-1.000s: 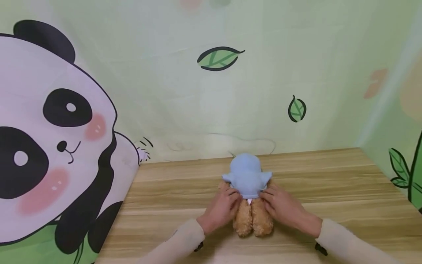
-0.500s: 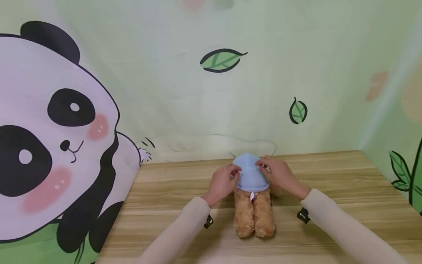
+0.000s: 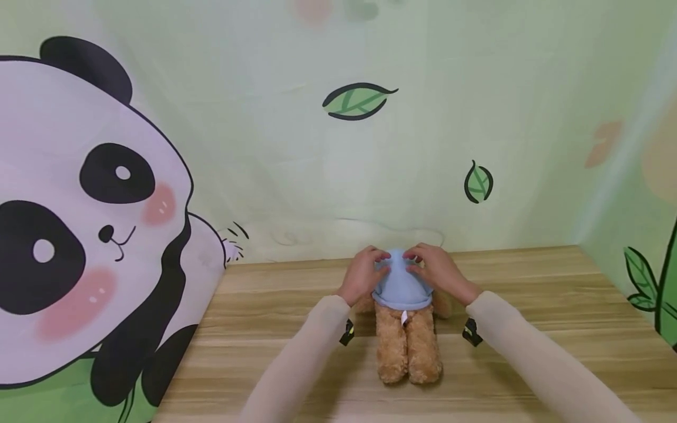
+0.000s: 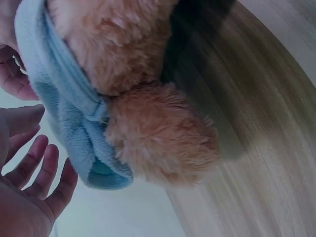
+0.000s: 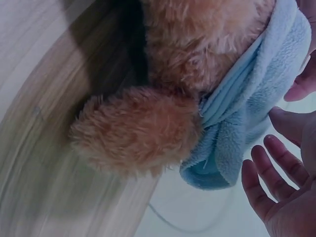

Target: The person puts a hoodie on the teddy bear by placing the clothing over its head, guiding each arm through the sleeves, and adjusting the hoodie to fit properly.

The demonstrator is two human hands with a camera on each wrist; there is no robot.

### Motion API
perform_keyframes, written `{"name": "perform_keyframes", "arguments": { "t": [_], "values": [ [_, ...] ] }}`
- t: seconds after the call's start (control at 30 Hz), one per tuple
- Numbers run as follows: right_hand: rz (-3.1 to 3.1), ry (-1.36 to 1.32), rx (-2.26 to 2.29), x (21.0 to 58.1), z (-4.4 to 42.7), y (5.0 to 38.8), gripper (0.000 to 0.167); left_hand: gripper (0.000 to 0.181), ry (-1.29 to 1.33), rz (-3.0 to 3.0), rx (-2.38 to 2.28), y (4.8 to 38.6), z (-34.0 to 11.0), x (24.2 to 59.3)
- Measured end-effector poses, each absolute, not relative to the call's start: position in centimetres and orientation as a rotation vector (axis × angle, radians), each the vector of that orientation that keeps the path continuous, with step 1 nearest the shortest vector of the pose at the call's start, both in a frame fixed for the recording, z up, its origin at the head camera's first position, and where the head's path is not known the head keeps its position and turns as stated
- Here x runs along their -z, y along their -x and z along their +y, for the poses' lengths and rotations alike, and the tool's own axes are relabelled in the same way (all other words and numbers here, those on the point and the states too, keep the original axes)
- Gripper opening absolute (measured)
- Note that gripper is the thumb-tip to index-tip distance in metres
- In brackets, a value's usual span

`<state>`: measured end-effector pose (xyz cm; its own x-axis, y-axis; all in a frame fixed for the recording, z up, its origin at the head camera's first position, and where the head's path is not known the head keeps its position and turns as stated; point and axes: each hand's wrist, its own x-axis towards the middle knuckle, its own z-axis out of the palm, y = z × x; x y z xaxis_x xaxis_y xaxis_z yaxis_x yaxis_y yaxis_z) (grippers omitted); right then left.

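A brown plush toy lies on the table with its legs toward me. It wears a light blue fleecy garment, whose hem circles the body above the legs; a small white tag sticks out below. My left hand is at the garment's upper left, fingers apart and bent. My right hand mirrors it at the upper right. Both wrist views show spread fingers beside the blue cloth, pinching nothing; whether a fingertip touches it I cannot tell. A furry arm pokes out beside a sleeve opening. The toy's head is not visible.
The wood-grain table reaches back to a pale green wall sheet printed with leaves and a large panda. Black wrist devices hang below both sleeves.
Both hands have moved up from the garment's lower edge to its top, and their fingers have spread. The garment's side points no longer stick out, and its top now lies lower and flatter.
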<state>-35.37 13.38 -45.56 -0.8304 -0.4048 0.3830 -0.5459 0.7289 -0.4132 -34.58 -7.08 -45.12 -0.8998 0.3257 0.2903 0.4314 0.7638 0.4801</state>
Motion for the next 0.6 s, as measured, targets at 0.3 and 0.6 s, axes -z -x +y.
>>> {"name": "perform_keyframes", "arguments": {
  "t": [0.3, 0.6],
  "values": [
    [-2.671, -0.748, -0.782, 46.7, 13.3, 35.9, 0.023, 0.031, 0.585, -2.817, 0.789, 35.0, -7.0, 46.3],
    [-2.658, -0.743, -0.780, 47.3, 13.0, 36.1, 0.036, 0.033, 0.603, -2.791, 0.746, 35.2, -7.0, 46.9]
  ]
}}
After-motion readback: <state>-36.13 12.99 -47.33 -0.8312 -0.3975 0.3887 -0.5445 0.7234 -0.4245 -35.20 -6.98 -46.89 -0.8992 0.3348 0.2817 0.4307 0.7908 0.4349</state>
